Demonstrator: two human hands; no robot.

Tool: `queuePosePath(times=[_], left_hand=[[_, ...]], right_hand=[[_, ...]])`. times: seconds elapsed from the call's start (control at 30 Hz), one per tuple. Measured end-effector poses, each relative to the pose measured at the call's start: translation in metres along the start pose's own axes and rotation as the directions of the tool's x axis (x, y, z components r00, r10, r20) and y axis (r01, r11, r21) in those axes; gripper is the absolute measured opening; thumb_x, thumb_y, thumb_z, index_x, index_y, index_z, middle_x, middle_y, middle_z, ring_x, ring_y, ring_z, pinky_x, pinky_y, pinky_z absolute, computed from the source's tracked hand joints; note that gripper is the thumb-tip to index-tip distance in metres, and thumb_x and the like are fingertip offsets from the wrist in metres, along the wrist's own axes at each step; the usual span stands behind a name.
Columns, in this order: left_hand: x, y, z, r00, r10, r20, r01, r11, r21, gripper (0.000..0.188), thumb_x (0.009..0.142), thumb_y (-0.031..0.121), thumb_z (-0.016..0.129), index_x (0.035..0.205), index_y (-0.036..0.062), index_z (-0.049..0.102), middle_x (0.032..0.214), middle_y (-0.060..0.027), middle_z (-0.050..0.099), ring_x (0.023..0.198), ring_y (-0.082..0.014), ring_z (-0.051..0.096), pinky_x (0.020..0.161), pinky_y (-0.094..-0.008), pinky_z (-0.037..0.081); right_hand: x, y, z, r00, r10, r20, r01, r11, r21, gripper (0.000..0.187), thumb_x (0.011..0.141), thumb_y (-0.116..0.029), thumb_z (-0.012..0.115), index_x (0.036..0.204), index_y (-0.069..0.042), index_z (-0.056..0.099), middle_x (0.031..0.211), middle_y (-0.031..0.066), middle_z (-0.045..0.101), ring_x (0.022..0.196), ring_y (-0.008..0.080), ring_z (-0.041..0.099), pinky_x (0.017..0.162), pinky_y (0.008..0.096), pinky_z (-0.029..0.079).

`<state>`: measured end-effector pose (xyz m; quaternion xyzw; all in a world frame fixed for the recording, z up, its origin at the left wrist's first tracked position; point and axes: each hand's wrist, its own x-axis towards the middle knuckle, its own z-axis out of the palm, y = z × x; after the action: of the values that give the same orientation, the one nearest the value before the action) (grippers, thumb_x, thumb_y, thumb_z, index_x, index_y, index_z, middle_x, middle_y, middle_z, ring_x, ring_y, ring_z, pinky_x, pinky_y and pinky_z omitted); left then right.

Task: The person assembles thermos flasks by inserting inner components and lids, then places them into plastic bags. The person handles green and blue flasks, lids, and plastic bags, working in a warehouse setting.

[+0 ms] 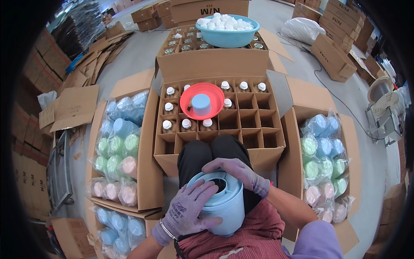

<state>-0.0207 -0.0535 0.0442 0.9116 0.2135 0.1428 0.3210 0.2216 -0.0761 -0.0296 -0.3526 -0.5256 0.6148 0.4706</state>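
One head-worn fisheye camera is looking steeply down from above the seated person's lap, facing forward over the knees. It is sitting closest to the pale blue container (222, 203) at the lower middle of the picture. Beyond that container, the divided carton (217, 125) is filling the centre, and further beyond it the blue basin (228, 32) is reaching the upper edge. Straight carton edges are bending toward the dark round rim. Only this single view is looking at the scene.
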Motion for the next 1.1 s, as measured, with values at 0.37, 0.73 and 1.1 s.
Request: queuePosePath(times=[0.37,0.73,1.1], left_hand=[[-0.009,-0.052,0.131,0.882,-0.435,0.182,0.363,0.381,-0.850,0.042,0.106,0.038,0.046,0.129,0.0057,0.059,0.120,-0.0023,0.063,0.105,-0.0122,0.060,0.098,-0.0285,0.046],[-0.024,0.041,0.099,0.912,-0.371,-0.177,0.138,0.682,-0.718,0.037,0.079,0.019,0.080,0.101,0.0048,0.054,0.126,-0.0147,0.062,0.125,-0.0231,0.055,0.108,-0.0395,0.042],[0.002,-0.018,0.089,0.715,-0.571,0.404,0.591,0.186,-0.785,0.036,0.103,0.030,0.055,0.109,-0.0012,0.072,0.095,-0.0034,0.072,0.084,-0.0086,0.066,0.077,-0.0241,0.053]], right_hand=[[-0.135,-0.105,0.042,0.981,-0.102,-0.168,-0.081,0.566,-0.820,0.058,0.085,-0.027,0.075,0.135,-0.005,0.057,0.108,0.0132,0.066,0.098,0.0330,0.067,0.087,0.0392,0.053],[-0.147,-0.080,0.017,0.764,0.228,-0.603,-0.455,0.853,-0.254,0.034,0.095,-0.024,0.063,0.121,-0.003,0.064,0.108,0.0154,0.069,0.099,0.0251,0.068,0.091,0.0342,0.051],[-0.151,-0.067,0.014,0.995,0.098,0.014,-0.019,0.326,-0.945,0.033,0.088,-0.011,0.062,0.121,-0.013,0.064,0.118,0.0112,0.058,0.111,0.0269,0.061,0.086,0.0376,0.053]])
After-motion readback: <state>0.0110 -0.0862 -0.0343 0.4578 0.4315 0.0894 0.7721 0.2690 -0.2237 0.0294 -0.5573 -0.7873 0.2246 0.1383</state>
